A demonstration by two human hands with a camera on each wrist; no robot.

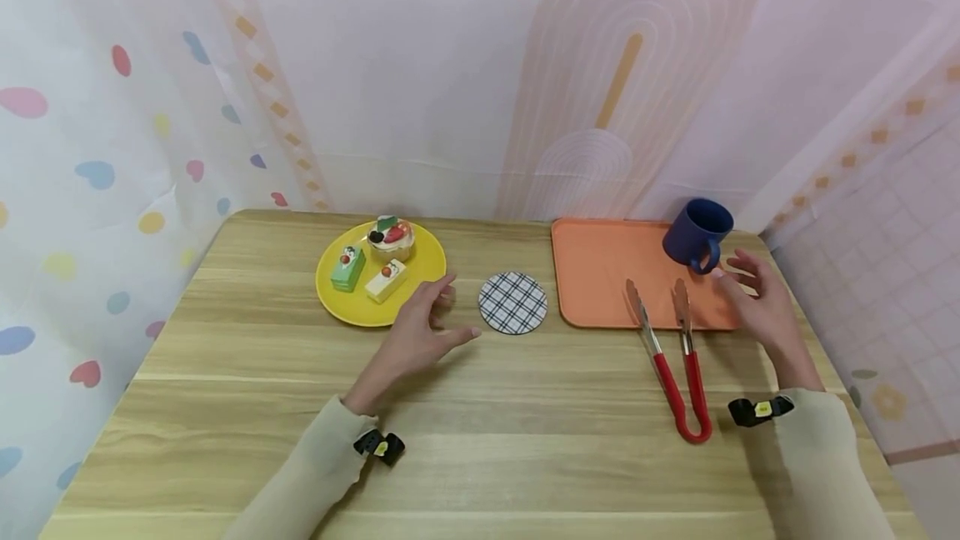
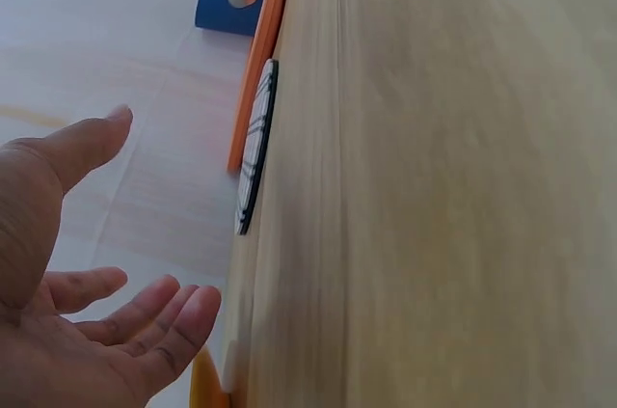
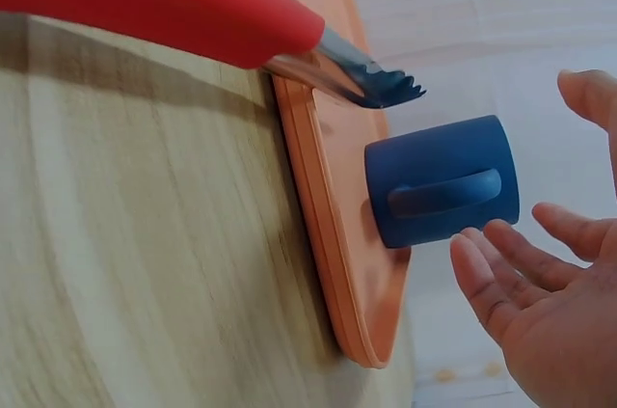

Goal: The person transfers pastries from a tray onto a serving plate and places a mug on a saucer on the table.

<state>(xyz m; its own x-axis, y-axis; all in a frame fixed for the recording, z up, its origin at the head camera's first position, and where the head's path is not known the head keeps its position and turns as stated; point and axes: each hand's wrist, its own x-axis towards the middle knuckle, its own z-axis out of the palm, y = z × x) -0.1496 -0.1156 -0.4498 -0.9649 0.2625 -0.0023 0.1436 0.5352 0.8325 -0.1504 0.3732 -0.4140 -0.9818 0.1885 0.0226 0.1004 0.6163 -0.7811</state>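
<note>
The left hand (image 1: 422, 335) hovers between the yellow plate (image 1: 333, 307) and a round checked coaster (image 1: 513, 303), fingers spread and holding nothing. On the plate are a cupcake (image 1: 391, 240), a green cake piece (image 1: 348, 268) and a cream cake piece (image 1: 386, 280). At the right, the right hand (image 1: 761, 307), also with nothing in it, reaches beside a blue mug (image 3: 443, 181), its fingers parted near the handle. The mug stands upright on the orange tray (image 1: 600, 273). Red-handled tongs (image 1: 678, 382) lie spread, their metal tips over the tray.
A wooden table (image 1: 480, 457) bears everything. Behind it hangs a patterned cloth (image 1: 420, 73), close to the back edge of the tray and plate. A pale wall (image 1: 885, 290) runs along the right side.
</note>
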